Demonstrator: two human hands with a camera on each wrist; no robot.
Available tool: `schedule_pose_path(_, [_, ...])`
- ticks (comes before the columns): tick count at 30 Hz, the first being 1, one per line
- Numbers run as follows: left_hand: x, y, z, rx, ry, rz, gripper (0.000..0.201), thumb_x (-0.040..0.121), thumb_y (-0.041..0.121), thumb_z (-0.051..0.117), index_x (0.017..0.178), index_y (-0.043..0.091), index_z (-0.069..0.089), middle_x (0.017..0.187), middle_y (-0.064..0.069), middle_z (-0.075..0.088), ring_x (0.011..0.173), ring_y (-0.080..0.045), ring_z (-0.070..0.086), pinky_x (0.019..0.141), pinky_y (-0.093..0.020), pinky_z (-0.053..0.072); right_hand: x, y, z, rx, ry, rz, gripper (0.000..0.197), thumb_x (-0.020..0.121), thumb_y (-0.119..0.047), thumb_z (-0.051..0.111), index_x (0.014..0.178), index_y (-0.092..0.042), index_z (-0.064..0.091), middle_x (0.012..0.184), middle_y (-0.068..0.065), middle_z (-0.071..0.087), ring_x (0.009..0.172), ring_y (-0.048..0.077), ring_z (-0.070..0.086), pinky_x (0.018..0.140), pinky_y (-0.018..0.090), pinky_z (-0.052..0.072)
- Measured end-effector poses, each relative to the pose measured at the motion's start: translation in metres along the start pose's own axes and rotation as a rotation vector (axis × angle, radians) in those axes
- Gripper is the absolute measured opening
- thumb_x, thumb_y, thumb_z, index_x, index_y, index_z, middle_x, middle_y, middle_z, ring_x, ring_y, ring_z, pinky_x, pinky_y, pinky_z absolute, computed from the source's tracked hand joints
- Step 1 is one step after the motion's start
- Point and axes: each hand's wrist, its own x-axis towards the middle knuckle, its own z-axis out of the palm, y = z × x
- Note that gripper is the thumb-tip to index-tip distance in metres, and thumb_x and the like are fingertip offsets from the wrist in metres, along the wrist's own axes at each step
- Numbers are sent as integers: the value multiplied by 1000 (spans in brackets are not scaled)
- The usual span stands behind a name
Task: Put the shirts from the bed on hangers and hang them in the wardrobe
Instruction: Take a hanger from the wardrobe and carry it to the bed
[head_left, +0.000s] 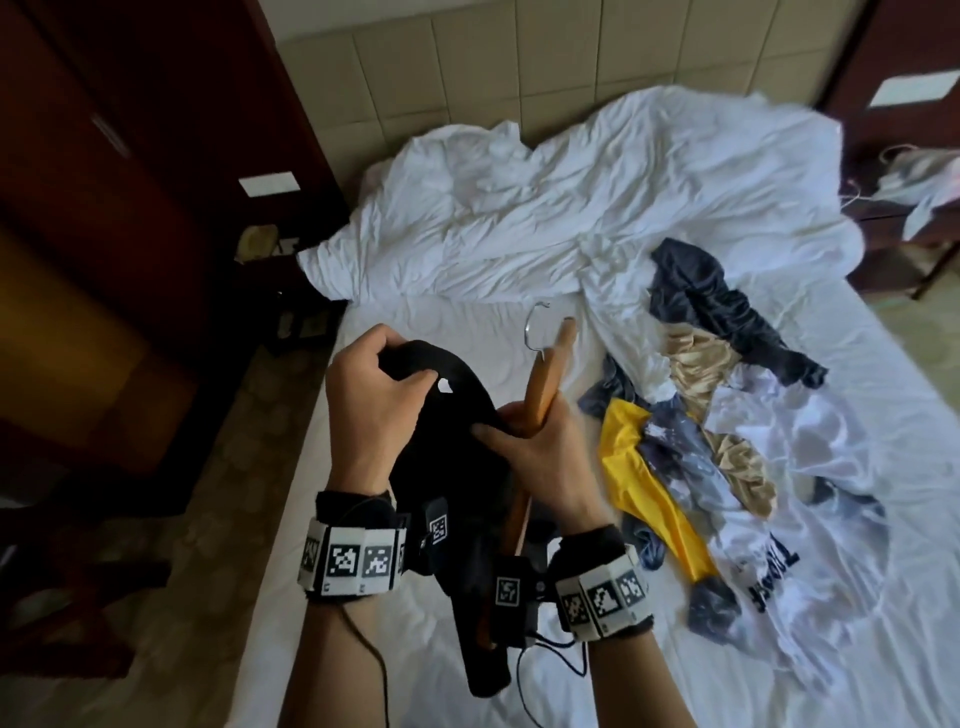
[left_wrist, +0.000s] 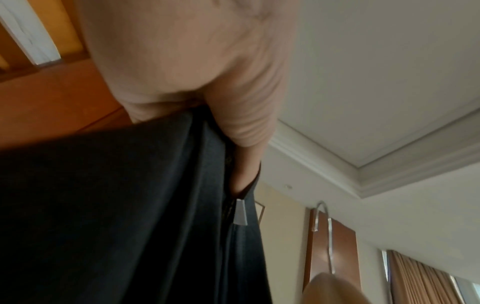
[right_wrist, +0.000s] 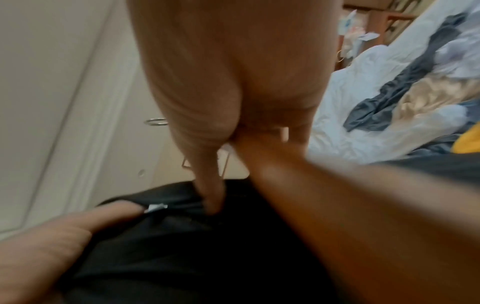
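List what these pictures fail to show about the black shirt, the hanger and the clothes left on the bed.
- Wooden hanger, head view: lower half hidden behind the black shirt and right hand.
- Black shirt: type unclear, bunched in the left hand; right wrist view blurred.
- Pile of clothes: tangled, count uncertain.
- White shirt: print only partly readable.
- Wardrobe interior: dark, cut off at the left edge.

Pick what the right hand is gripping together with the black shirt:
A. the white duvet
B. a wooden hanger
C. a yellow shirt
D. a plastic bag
B: the right hand closes round the wooden hanger at the edge of the black shirt, which the left hand holds by its collar.
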Motion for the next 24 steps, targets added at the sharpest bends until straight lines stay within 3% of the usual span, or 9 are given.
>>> schedule_pose_path(3, [7,15,-14,-1,10,72,14,81,6,77,82,9,64,72,3,64,64,-2,60,54,-11,42,8,-9,0,-69,72,-18,30,85,-16,78,106,-10,59,91,0,75,79,14,73,70,36,59])
schedule_pose_path(6, [19,13,-27,11,58,161,17,81,9,80,81,9,63,73,3,65,70,-10,63,60,-21,49,13,-23,-3,-10,137,-59,26,84,-19,77,103,-8,63,85,-2,77,73,13,73,65,35,57])
schedule_pose_path(8, [24,7,-35,57,97,185,19,82,12,81,83,13,62,75,7,64,72,-9,63,63,-25,52,19,-33,-5,54,218,-83,22,83,-17,77,97,-11,62,83,-2,76,73,16,73,66,38,57])
schedule_pose_path(11, [29,-15,-42,176,70,155,25,83,22,84,85,19,60,77,13,61,72,-6,61,60,-27,46,25,-49,-7,124,311,-137,20,81,-16,73,90,-9,56,75,-2,66,65,12,62,62,36,49])
schedule_pose_path(15, [39,-46,-42,340,-43,62,29,85,34,84,98,19,62,90,9,62,87,-19,63,67,-32,41,27,-67,-2,156,368,-177,25,81,-9,72,90,-13,49,69,-7,55,60,8,54,60,30,44])
schedule_pose_path(19, [53,-75,-45,438,-137,1,21,91,14,75,107,12,61,108,-5,64,108,-25,58,75,-32,37,22,-87,18,184,392,-206,27,79,-15,74,99,-6,57,81,4,65,72,18,67,66,40,56])
schedule_pose_path(22, [70,-93,-58,394,-155,-16,23,88,1,70,106,11,60,115,-7,59,99,-24,57,77,-33,44,21,-107,31,225,412,-269,25,85,-5,73,104,-1,58,82,5,64,68,9,64,60,22,52])
schedule_pose_path(24, [78,-98,-71,352,-127,-65,22,88,3,70,106,12,61,112,-4,60,90,-19,55,67,-26,39,23,-111,44,216,411,-297,22,86,-4,72,103,-5,57,85,5,65,68,5,64,60,18,51])
